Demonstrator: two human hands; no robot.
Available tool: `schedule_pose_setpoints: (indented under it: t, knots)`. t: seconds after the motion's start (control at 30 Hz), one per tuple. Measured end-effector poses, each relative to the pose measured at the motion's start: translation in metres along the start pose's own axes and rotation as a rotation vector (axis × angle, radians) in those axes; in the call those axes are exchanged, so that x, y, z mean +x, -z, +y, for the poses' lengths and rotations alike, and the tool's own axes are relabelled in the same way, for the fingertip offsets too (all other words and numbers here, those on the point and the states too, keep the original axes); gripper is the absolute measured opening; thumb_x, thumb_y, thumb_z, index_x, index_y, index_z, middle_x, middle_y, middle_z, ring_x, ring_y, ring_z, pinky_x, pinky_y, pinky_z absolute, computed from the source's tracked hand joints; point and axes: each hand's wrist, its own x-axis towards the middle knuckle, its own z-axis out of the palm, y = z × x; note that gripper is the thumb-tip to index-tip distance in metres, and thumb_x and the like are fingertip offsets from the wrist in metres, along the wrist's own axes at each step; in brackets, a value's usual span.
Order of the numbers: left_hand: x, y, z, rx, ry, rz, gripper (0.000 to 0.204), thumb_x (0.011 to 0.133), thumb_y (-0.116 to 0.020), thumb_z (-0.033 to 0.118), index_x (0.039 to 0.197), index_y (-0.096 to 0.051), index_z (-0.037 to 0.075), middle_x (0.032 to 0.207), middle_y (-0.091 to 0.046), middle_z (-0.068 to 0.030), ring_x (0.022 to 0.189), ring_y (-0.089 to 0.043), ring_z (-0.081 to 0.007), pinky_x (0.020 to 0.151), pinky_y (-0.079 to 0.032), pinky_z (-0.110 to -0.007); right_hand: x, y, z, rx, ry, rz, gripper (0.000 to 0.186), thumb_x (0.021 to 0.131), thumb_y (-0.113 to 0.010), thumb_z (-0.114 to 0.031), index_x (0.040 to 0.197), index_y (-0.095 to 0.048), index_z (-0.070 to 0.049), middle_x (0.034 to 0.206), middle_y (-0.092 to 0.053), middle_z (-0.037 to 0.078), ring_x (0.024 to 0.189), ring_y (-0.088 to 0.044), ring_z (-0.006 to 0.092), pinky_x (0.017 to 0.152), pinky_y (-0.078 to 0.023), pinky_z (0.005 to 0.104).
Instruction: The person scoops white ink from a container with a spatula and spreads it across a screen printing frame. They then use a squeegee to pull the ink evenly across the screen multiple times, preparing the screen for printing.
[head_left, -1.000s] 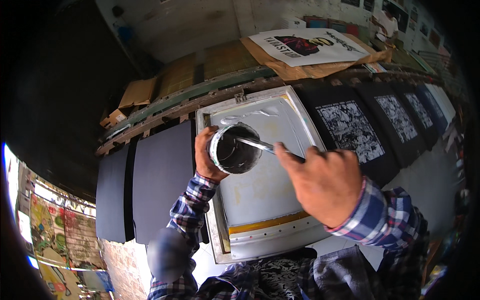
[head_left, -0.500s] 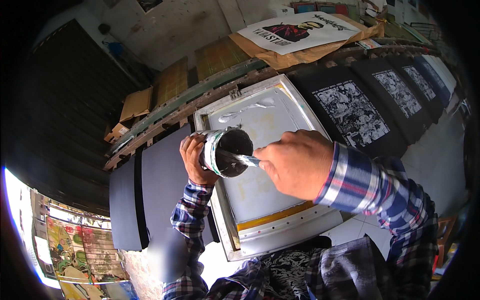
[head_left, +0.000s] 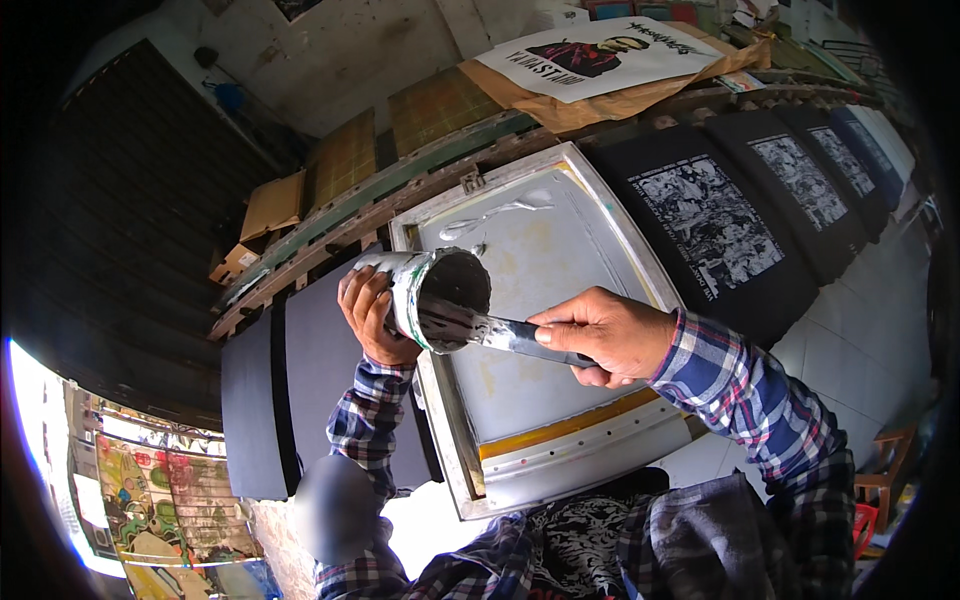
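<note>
a pale, rectangular frame (head_left: pixel 622 228) stretched with grey mesh (head_left: pixel 550 385) is being flanked by a dark grey flat panel (head_left: pixel 335 370) on the left and a black, white-printed fabric panel (head_left: pixel 708 225) on the right. above the frame's left side, a white, paste-smeared cylindrical tub (head_left: pixel 408 283) is being held tilted, its dark mouth being turned toward the right hand (head_left: pixel 612 338). the tub's outer wall is being clasped by the left hand (head_left: pixel 372 315), fingers being curled around it; the left thumb is being hidden. a flat metal spatula (head_left: pixel 503 334) is being gripped by the right hand, fingers being closed narrowly around its dark handle. its long axis is being aligned nearly crosswise, the blade being lodged inside the mouth, leftward of the right fingers. the right forearm is being angled in from the lower right. at the mesh's far end, a glossy white paste streak (head_left: pixel 515 205) is being left exposed.
</note>
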Motion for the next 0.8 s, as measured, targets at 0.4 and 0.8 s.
schedule_pose_setpoints:
  t: [0.4, 0.8]
  knots:
    - [-0.028, -0.016, -0.005, -0.422, 0.34, 0.041, 0.052, 0.088, -0.078, 0.003, 0.13, -0.048, 0.01, 0.137, -0.058, -0.0187, 0.129, -0.059, -0.0406, 0.11, -0.05, -0.053, -0.032, -0.054, -0.052, -1.541, 0.674, 0.764, 0.019, 0.095, -0.066, -0.019, 0.104, -0.078, -0.007, 0.061, -0.064, 0.005, 0.053, -0.063, 0.018, 0.047, -0.047, 0.0401]
    - [0.014, 0.009, -0.003, -0.706, 0.488, -0.106, 0.075, 0.075, -0.093, 0.014, 0.134, -0.047, 0.006, 0.136, -0.058, -0.0218, 0.121, -0.064, -0.0362, 0.105, -0.053, -0.046, -0.025, -0.061, -0.079, -1.878, 0.868, 0.631, 0.017, 0.09, -0.065, -0.019, 0.093, -0.077, -0.007, 0.061, -0.062, 0.007, 0.057, -0.064, 0.0212, 0.052, -0.048, 0.0385]
